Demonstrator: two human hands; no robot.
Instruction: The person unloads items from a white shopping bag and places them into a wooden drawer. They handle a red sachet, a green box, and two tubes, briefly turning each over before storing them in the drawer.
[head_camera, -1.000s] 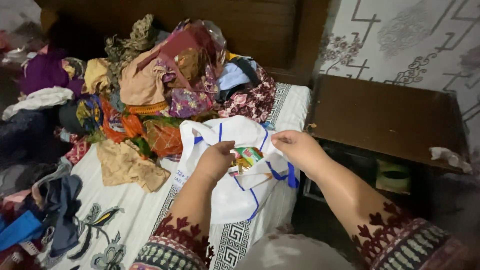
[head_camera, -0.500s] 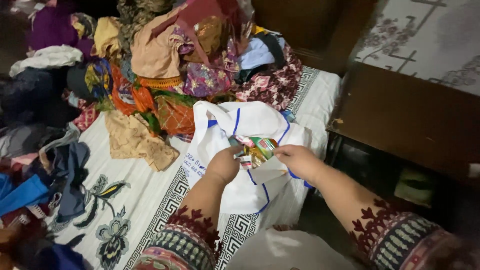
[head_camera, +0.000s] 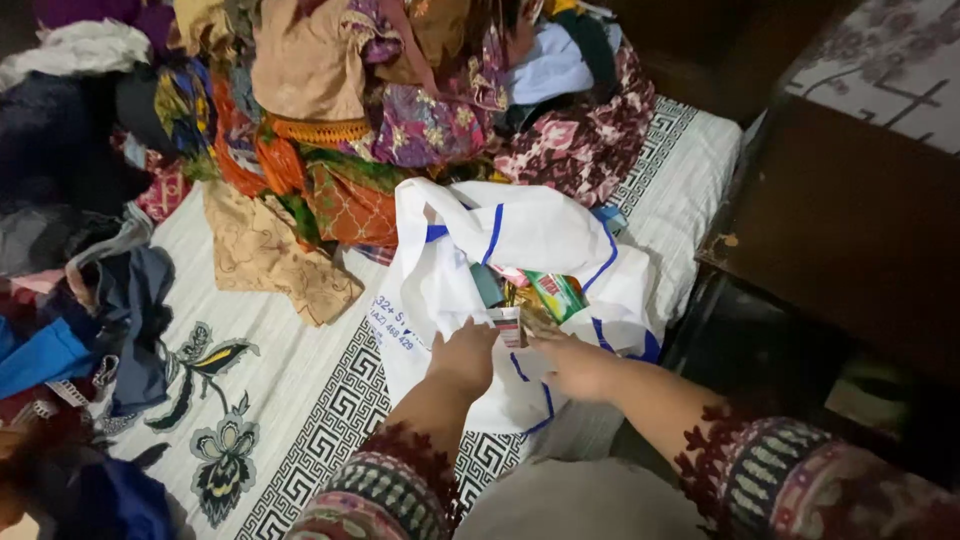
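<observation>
Hands worked at a white cloth bag (head_camera: 520, 245) lying on the patterned bedsheet (head_camera: 300, 400) beside heaped clothes (head_camera: 400, 110). Left hand (head_camera: 462, 358) and right hand (head_camera: 575, 366) pinched its near edge, holding the mouth open over colourful packets (head_camera: 545, 295).

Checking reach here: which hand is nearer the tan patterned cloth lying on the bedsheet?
Left. The left hand grips the white bag, right of the tan cloth; the right hand is farther right.
</observation>
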